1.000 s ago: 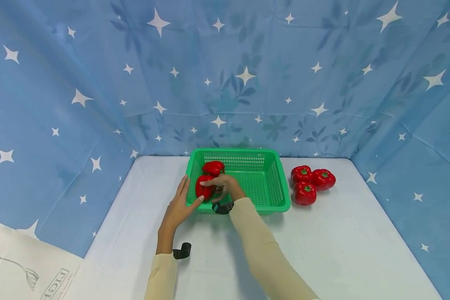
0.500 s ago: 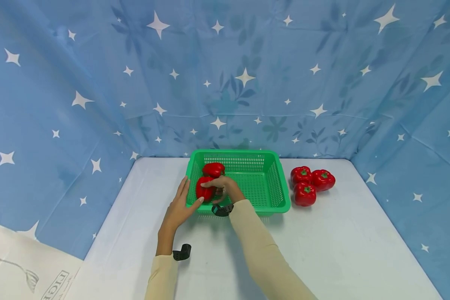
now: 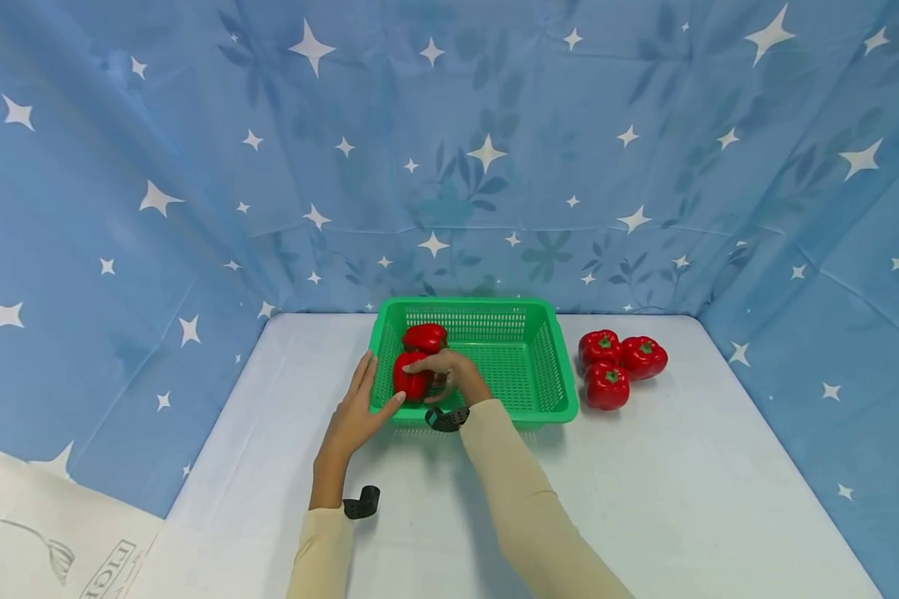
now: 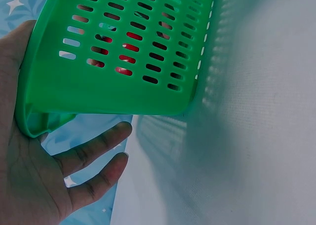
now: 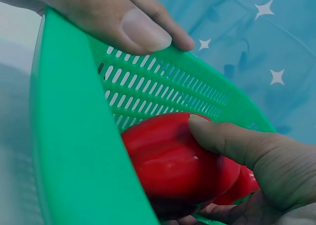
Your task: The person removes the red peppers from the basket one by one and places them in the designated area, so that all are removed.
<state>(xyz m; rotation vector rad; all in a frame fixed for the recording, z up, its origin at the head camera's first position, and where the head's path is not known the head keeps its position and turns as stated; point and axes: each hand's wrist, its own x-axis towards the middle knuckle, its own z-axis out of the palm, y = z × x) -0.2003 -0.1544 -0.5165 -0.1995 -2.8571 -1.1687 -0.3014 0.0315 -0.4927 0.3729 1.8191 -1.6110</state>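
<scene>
A green plastic basket [image 3: 505, 418] with slotted walls stands at the back middle of the white table. Inside its left end, my right hand [image 3: 451, 370] grips a red bell pepper [image 3: 408, 383]; in the right wrist view the thumb presses the side of that pepper [image 5: 170, 156], and fingers show partly under it. A second red bell pepper [image 3: 424, 337] lies behind it in the basket. My left hand [image 3: 355, 418] rests on the front left corner of the basket, thumb along the front rim and fingers spread along the left side.
Right of the basket, three red bell peppers sit clustered on the table [image 3: 689, 466], the front one [image 3: 608, 386] nearest me. A blue curtain [image 3: 449, 191] with white stars hangs behind and at both sides. A printed cloth [image 3: 45, 532] shows at lower left.
The bell pepper in my right hand has shifted very slightly to the right inside the basket. My left hand keeps its place on the corner.
</scene>
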